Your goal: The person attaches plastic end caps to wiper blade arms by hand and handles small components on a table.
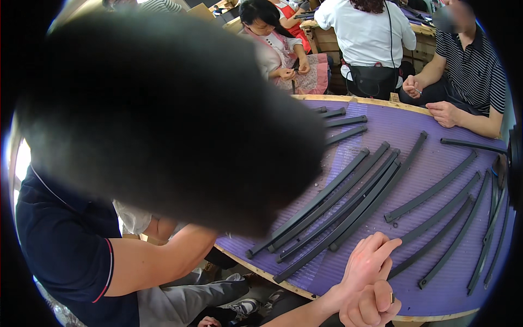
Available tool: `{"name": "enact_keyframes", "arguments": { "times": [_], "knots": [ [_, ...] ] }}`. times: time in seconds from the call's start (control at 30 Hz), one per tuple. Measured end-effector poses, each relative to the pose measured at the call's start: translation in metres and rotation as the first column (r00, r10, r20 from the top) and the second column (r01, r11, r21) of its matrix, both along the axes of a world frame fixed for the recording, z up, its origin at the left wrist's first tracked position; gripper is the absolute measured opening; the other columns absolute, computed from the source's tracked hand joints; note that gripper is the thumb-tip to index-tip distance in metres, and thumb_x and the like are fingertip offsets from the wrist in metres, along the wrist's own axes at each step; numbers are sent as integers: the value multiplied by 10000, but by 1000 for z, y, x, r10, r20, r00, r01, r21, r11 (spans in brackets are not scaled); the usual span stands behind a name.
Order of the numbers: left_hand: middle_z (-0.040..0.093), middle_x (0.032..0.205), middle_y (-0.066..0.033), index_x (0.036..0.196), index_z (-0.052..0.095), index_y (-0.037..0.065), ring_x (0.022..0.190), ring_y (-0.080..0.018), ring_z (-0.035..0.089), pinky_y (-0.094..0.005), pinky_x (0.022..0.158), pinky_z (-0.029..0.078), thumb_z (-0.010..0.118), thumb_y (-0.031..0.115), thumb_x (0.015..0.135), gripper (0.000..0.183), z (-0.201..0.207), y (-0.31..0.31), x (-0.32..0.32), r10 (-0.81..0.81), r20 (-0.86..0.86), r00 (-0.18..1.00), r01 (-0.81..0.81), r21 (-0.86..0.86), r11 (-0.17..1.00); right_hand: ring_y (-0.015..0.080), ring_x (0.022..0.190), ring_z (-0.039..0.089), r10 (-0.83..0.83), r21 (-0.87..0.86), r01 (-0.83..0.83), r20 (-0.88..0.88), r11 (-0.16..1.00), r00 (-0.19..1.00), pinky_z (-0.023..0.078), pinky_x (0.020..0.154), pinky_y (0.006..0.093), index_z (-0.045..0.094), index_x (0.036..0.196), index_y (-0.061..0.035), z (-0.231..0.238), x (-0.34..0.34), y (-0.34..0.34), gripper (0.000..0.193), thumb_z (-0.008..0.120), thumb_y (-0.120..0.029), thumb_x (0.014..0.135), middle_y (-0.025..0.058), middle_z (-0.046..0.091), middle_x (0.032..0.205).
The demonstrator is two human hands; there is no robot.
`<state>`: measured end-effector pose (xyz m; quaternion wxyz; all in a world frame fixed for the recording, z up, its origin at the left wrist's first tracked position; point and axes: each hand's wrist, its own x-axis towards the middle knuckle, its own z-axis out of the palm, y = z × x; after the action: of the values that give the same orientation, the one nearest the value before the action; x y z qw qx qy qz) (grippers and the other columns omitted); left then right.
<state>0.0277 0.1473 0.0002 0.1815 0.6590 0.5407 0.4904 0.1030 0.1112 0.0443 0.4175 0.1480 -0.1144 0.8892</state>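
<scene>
A: Hands?
B: Left hand [366, 260] just above the right hand [368, 306] in view, both across the near rim of the purple surface [395, 122]. Left fingers half bent, one pointed out; inner side hidden, so I cannot tell if they hold anything. Right fingers curled tight, a small piece [391, 297] at their edge, seemingly pinched; too small to say what kind.

A: And the stock?
B: Curved dark strips [442, 212] fanned over the surface. One ends by the pointing left finger; contact unclear.

A: Weak points?
B: The small piece first. Very little of it shows; a slack pinch could lose it among the strips or over the rim. Next, a long strip [305, 258] whose near end lies at the surface's front edge. A stray brush, perhaps from the co-worker's forearm [158, 264] at left, could knock it off.

A: Anything else?
B: Middle strips lie close together; dragging one might shift its neighbours. A large dark blur [163, 125] covers much of the left; risks behind it, cannot judge.
</scene>
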Motion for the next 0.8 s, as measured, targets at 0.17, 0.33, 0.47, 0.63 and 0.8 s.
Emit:
{"name": "enact_keyframes", "arguments": {
  "times": [0.17, 0.33, 0.47, 0.63, 0.8],
  "knots": [
    [593, 889, -61, 1096, 671, 59, 785, -249, 592, -372, 710, 472, 655, -66, 735, 383, -1, -1, 1, -10, -8, 1000, 10, -5, 1000, 97, 379, 467, -28, -18, 28, 4, 999, 1000, 320, 387, 247, 492, 853, -162, -1, 0, -1, 185, 618, -261, 946, -42, 484, 505],
    [597, 892, -61, 1095, 671, 60, 788, -253, 594, -376, 708, 473, 659, -68, 739, 378, -5, 0, 2, -15, -8, 1000, 15, -18, 1000, 102, 374, 467, -16, -20, 16, 10, 1000, 1000, 327, 383, 251, 460, 833, -171, -5, 0, 1, 208, 599, -270, 952, -46, 472, 499],
    [599, 895, -64, 1091, 672, 55, 786, -255, 592, -376, 701, 475, 660, -73, 742, 372, -4, 1, 1, -26, -18, 999, 25, -43, 999, 108, 416, 489, -13, -59, 10, -48, 998, 999, 359, 418, 253, 472, 865, -154, -10, -1, 5, 177, 613, -229, 940, -30, 511, 549],
    [598, 898, -72, 1095, 674, 45, 782, -257, 591, -372, 697, 474, 660, -73, 749, 365, 0, 3, 7, -34, -3, 999, 34, -31, 999, 128, 544, 549, 64, 216, 35, -433, 976, 899, 425, 523, 260, 523, 972, -85, -26, -15, 25, 130, 630, -134, 919, 35, 625, 727],
    [601, 907, -77, 1083, 678, 32, 782, -260, 591, -374, 700, 475, 656, -68, 782, 318, 5, 7, -2, -15, -20, 1000, 15, -23, 1000, 106, 457, 512, 14, 126, 27, -313, 992, 950, 410, 459, 244, 554, 982, -85, -16, 2, 17, 112, 594, -190, 984, 0, 604, 634]
  ]
}}
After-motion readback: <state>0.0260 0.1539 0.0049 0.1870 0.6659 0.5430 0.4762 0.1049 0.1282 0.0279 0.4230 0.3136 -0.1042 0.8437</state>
